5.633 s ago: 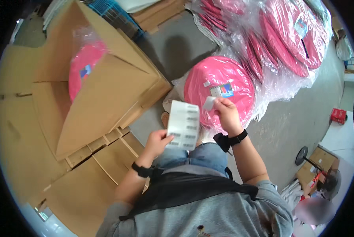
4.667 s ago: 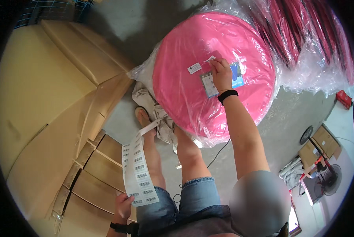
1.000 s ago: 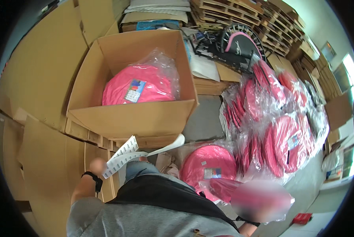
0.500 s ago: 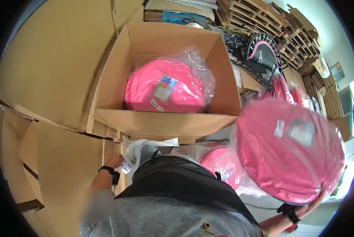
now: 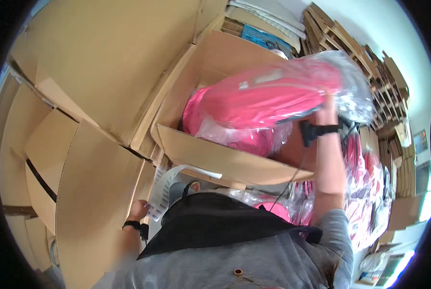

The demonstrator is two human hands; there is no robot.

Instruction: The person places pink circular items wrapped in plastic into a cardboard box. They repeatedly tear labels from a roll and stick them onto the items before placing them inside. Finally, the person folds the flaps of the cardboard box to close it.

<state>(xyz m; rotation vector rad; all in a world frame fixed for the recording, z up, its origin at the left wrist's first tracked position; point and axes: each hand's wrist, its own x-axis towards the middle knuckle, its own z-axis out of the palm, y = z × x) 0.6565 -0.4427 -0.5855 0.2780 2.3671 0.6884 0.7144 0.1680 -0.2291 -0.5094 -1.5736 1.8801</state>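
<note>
The right hand (image 5: 326,110) grips one round pink plastic-wrapped bundle (image 5: 268,96) over one open brown cardboard box (image 5: 225,155), its long axis sloping up rightward, above another pink bundle (image 5: 250,144). The left hand (image 5: 139,209) clasps a white label strip (image 5: 163,189).

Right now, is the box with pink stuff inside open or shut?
The box is open: its top gapes, and a pink disc shows inside.

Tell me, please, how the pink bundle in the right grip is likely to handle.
The pink bundle is probably slippery, being wrapped in glossy plastic. It seems light for its size, since the right grip alone appears to support it.
</note>
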